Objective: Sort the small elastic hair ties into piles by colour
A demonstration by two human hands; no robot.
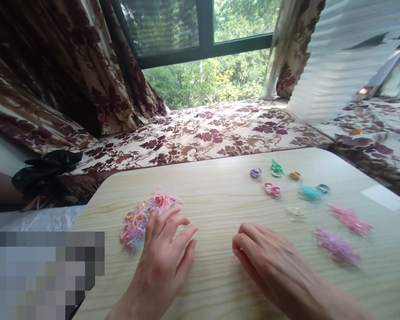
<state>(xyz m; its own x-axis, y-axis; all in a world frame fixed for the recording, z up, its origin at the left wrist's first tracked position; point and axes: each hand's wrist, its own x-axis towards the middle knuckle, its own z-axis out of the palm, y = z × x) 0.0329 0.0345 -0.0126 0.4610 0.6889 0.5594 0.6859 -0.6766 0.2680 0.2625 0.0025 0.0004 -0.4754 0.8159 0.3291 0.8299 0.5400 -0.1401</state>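
Observation:
My left hand (165, 253) is open with its fingers spread, over the table beside a mixed pile of small hair ties (135, 224) in pink, yellow, purple and blue. Its fingertips overlap the pile's right side. Curled over the tabletop to the right, my right hand (266, 253) has its fingers pressed together; what is in them, if anything, is hidden. Close by lie cream bands (296, 214), a purple bunch (337, 246) and a pink bunch (350, 219). Farther back are turquoise bands (310, 193) and pink-red hair ties (272, 190).
Purple (255, 172), green (276, 168), mustard (295, 175) and dark teal hair ties (323, 188) lie toward the back of the pale wooden table (213, 186). A white patch (385, 197) is at right. Beyond are a floral-covered ledge (203, 133), curtains and a window.

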